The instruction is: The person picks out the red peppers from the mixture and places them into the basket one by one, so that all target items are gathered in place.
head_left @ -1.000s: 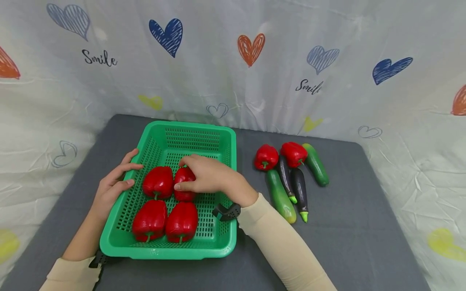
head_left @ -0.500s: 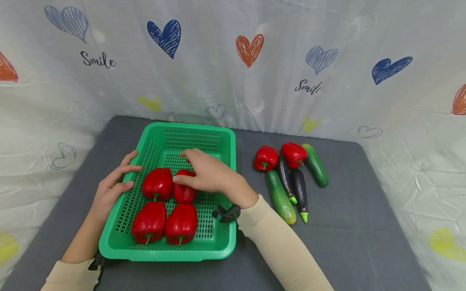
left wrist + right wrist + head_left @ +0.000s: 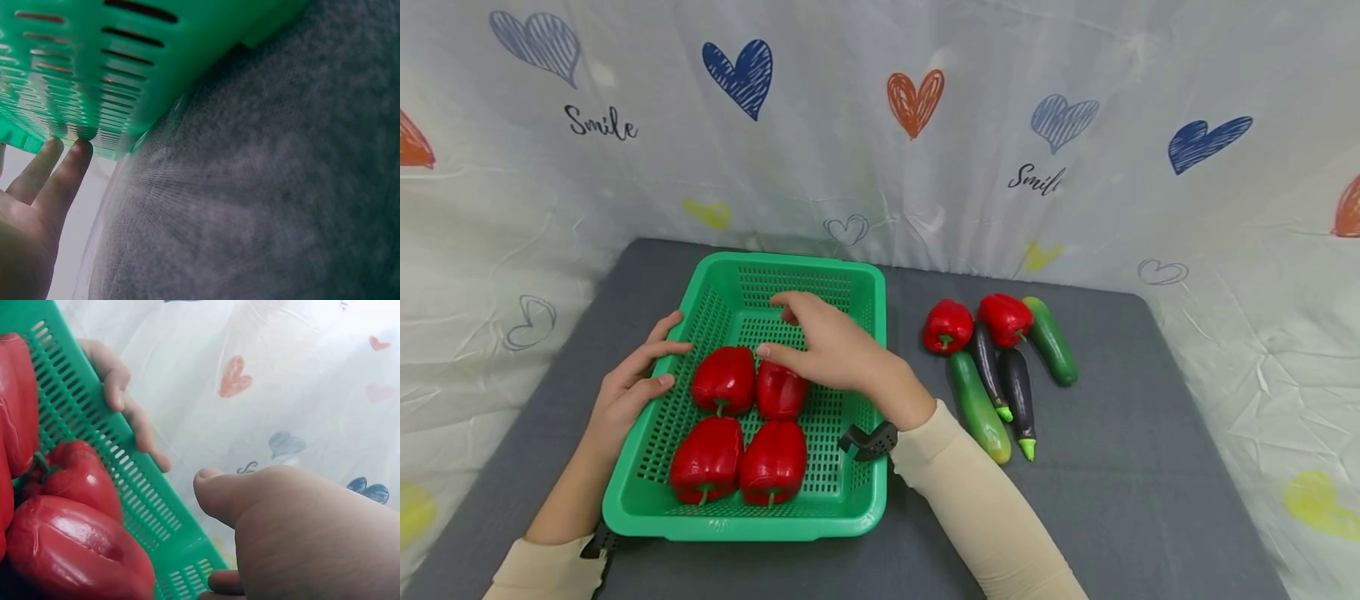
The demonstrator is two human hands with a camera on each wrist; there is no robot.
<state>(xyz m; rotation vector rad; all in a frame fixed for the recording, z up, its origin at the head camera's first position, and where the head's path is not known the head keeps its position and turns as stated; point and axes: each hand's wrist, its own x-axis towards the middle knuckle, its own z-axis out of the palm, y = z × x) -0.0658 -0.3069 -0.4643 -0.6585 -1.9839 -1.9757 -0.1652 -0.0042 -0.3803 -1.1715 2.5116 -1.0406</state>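
The green plastic basket [image 3: 745,527] stands on the grey table with several red bell peppers in it. My left hand [image 3: 628,387] holds its left side, thumb and forefinger over the rim. Two more fingers [image 3: 65,181] touch the outer wall in the left wrist view. Above the back right bell pepper [image 3: 781,394] in the basket hovers my right hand [image 3: 835,342], thumb and fingers spread, gripping nothing. The other peppers are the back left one [image 3: 724,379], the front left one [image 3: 706,461] and the front right one [image 3: 772,462].
Right of the basket lie two red bell peppers, one at left [image 3: 947,325] and one at right [image 3: 1004,318]. Beside them are a pale green cucumber-like vegetable [image 3: 979,407], a darker one [image 3: 1051,342] and two eggplants [image 3: 1017,396]. A heart-printed white curtain [image 3: 850,125] hangs behind.
My right hand has let go of the back right bell pepper in the basket and risen slightly away, fingers spreading. The left hand has kept its place on the basket.
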